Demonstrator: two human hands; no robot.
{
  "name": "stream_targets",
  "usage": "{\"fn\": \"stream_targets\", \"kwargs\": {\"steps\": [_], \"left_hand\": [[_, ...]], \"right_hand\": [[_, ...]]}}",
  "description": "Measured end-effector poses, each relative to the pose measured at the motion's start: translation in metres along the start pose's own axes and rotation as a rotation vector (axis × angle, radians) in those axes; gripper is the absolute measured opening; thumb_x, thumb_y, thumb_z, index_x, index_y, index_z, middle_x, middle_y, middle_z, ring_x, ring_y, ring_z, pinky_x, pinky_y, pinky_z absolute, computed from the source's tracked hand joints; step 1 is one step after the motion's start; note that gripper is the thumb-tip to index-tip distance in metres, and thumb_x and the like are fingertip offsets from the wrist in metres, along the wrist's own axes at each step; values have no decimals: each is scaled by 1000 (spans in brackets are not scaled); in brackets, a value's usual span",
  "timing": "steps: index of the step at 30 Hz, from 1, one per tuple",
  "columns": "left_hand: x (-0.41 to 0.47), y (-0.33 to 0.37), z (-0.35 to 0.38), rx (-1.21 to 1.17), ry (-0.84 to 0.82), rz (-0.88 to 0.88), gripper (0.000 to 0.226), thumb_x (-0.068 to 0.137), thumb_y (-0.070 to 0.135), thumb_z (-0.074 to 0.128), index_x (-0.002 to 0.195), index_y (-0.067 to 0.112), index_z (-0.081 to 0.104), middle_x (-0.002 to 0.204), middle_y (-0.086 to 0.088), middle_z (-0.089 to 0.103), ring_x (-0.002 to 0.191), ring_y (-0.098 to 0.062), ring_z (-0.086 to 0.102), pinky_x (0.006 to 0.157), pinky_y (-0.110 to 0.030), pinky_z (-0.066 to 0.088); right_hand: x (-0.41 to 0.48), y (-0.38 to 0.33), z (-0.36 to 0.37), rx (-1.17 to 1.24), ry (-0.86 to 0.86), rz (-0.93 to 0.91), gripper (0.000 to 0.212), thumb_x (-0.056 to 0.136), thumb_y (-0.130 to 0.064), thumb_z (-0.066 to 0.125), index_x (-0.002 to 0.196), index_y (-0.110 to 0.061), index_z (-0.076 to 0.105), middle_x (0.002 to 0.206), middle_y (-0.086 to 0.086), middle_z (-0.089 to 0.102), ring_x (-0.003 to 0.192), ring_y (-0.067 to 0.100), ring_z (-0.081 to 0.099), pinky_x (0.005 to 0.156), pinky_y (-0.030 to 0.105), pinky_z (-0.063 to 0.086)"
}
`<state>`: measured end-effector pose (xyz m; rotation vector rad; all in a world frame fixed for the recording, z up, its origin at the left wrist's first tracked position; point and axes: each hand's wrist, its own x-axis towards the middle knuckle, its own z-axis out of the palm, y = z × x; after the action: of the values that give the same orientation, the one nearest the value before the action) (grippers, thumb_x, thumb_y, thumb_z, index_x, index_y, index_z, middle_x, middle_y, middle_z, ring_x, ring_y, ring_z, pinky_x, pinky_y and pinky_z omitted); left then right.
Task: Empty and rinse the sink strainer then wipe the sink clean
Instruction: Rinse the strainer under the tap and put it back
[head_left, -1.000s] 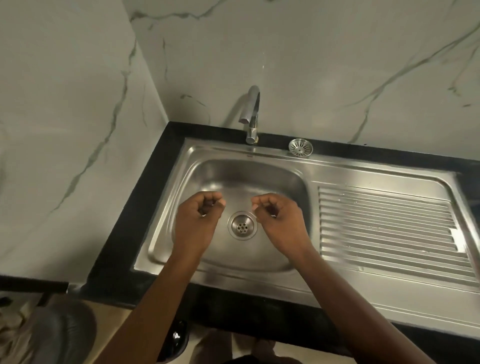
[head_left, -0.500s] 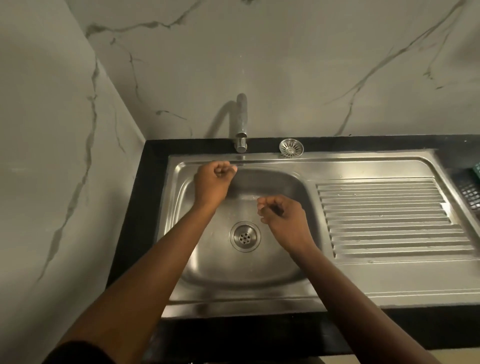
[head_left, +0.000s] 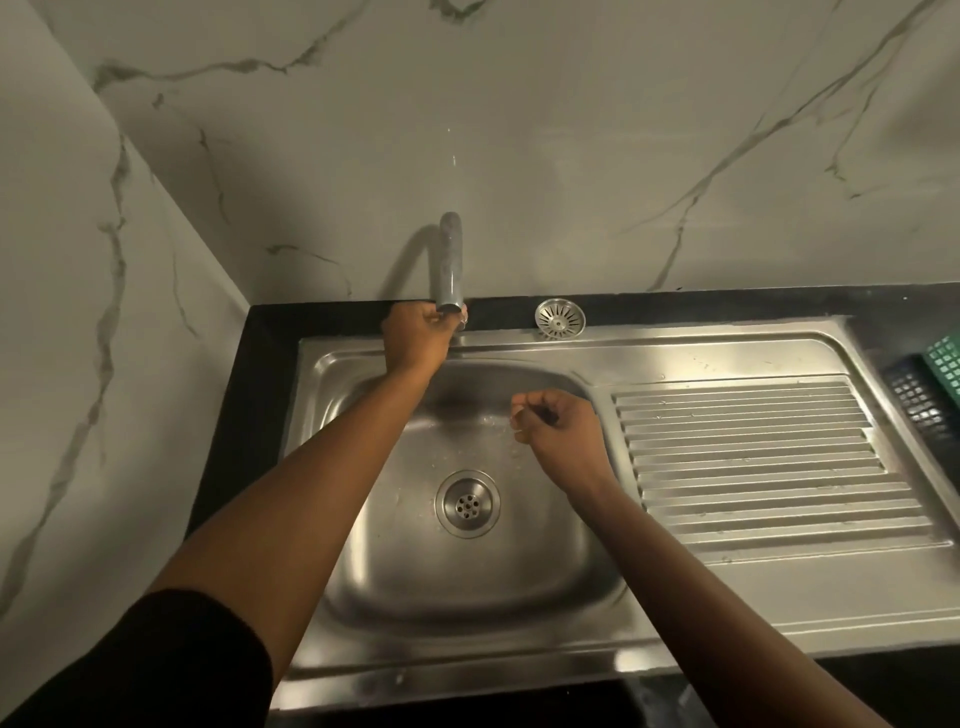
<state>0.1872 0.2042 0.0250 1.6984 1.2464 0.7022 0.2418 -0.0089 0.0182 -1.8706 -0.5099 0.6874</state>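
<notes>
Step in hand, my read: get the water on for the rinse. Turn it slowly and keep the flow low, since the shallow steel sink (head_left: 519, 660) will splash. Then carry the strainer under the spout with the free hand.

Near to far:
- Drain (head_left: 467, 503): in the basin floor, between my forearms, nearer me than both hands. Nothing seated in it.
- Right hand (head_left: 556, 421): hovers over the basin, beyond and right of the drain. Fingers are curled in, tips bunched against the thumb. Nothing visible in them, touching nothing.
- Drainboard (head_left: 753, 467): just right of that hand.
- Left hand (head_left: 415, 335): farther out at the back rim, closed round the foot of the tap (head_left: 450, 265). Can't tell whether it has a knob or the tap body; the hand covers it. No stream visible from the spout.
- Strainer (head_left: 560, 317): just right of my left hand, on the back edge where the sink meets the black bench (head_left: 270, 332). Well beyond my right hand, apart from both. Looks emptied; too small to be sure.
</notes>
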Motion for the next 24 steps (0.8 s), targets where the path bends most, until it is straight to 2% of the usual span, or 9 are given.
{"fn": "stream_targets", "kwargs": {"steps": [3, 5, 8, 11, 13, 14, 17, 20, 24], "left_hand": [[3, -1, 3, 22, 52, 8, 49, 81, 36, 84, 50, 30, 47, 52, 9, 54, 51, -15, 57, 68, -48, 63], [5, -3, 6, 41, 66, 31, 52, 83, 33, 82, 50, 27, 43, 52, 6, 49, 55, -25, 57, 66, -51, 63], [10, -9, 9, 63, 64, 75, 41, 84, 29, 81, 55, 14, 57, 51, 5, 50, 54, -28, 58, 63, -52, 63], [16, -17, 8, 70, 28, 57, 35, 87, 30, 78, 63, 7, 65, 59, -15, 65, 59, -35, 68, 64, -53, 63], [19, -23, 6, 62, -4, 24, 33, 88, 30, 76, 64, 10, 67, 70, -23, 72, 61, -30, 70, 67, -55, 63], [21, -25, 5, 41, -18, 11, 30, 89, 28, 76, 63, 17, 68, 71, -20, 74, 63, -27, 72, 68, -54, 64], [25, -30, 2, -8, -30, -11, 31, 89, 20, 79, 60, 28, 71, 62, 7, 74, 62, -14, 76, 68, -46, 67], [25, -33, 0, -33, -61, -5, 27, 88, 17, 80, 63, 23, 73, 53, 15, 69, 54, 1, 71, 67, -42, 67], [25, -36, -2, -25, -68, 18, 19, 87, 23, 81, 74, 9, 79, 57, 11, 71, 53, 3, 66, 64, -42, 65]], "right_hand": [[10, 3, 0, 2, -4, -11, 7, 94, -25, 70, 93, -24, 76, 83, -6, 78, 78, 11, 75, 82, 42, 65], [15, 5, 0, 0, -7, -8, 7, 93, -26, 69, 91, -24, 76, 83, -6, 78, 77, 11, 75, 82, 41, 65], [23, 6, 0, -1, 5, 4, 9, 93, -24, 69, 87, -24, 75, 81, -6, 77, 75, 12, 75, 78, 37, 65], [32, 4, -1, -32, 31, -6, 12, 94, -22, 69, 85, -22, 76, 77, -5, 77, 71, 13, 74, 69, 27, 62], [40, 2, -2, -27, 39, -1, 13, 94, -18, 67, 85, -21, 76, 77, -3, 77, 73, 15, 75, 68, 24, 61], [43, 1, -3, -32, 44, -2, 14, 95, -17, 66, 85, -20, 76, 76, -3, 76, 72, 13, 74, 65, 20, 59], [54, 0, -3, -44, 60, 8, 15, 96, -14, 65, 87, -17, 76, 74, -1, 76, 65, 3, 70, 57, 9, 50], [66, 2, -3, -13, 81, 57, 14, 95, -13, 65, 89, -13, 77, 76, 1, 76, 67, 6, 70, 61, 14, 52], [87, 5, -3, 27, 178, 133, 10, 94, -19, 70, 89, -15, 77, 74, 0, 76, 67, 8, 73, 54, 8, 48]]}}
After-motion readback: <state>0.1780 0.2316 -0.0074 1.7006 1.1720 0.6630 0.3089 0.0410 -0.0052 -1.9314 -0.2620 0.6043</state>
